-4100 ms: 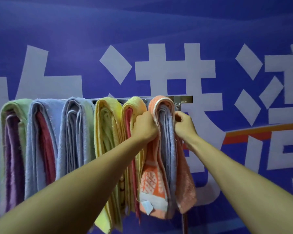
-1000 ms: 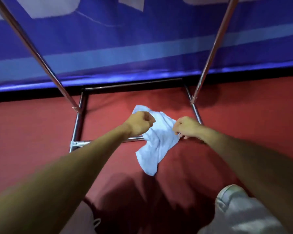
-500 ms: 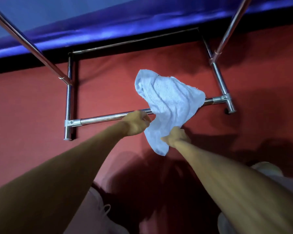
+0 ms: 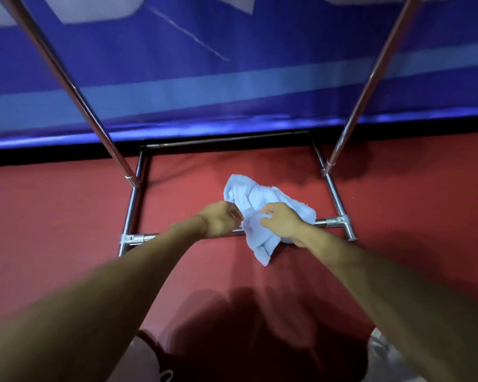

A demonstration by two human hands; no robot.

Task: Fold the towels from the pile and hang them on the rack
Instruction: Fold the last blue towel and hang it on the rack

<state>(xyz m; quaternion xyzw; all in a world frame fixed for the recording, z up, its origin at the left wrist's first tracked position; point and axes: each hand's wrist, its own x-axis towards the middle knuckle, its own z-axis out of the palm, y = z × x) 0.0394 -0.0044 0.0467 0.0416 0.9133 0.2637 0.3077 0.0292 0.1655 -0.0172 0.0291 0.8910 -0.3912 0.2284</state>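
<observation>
The light blue towel [image 4: 261,201] is a crumpled bunch caught between the two hands, low down over the red floor [image 4: 66,216]. Its long axis runs away from the person: a rounded lump stands beyond the fingertips and a narrowing tail hangs back past the knuckles towards the body. Whether the tail rests on the floor or hangs clear of it cannot be told.

The left hand [image 4: 220,219] comes in from its own side with fingers curled, pinching the nearer edge of the cloth. The right hand [image 4: 283,221] lies on top of the bulk, fingers bent down into the folds and gripping them; motion blur hides the fingertips themselves. Both hands touch the towel. The right covers more of it, while the left holds only an edge.

Just under the knuckles of both hands the front bar of the rack base [image 4: 334,222] crosses from side to side. The rack's two uprights [image 4: 370,78] rise well beyond the fingers on either side, against a blue banner [image 4: 232,86].

Judging by this, the cloth must next be drawn apart sideways, each hand finding a corner, since no straight edge shows yet for folding
</observation>
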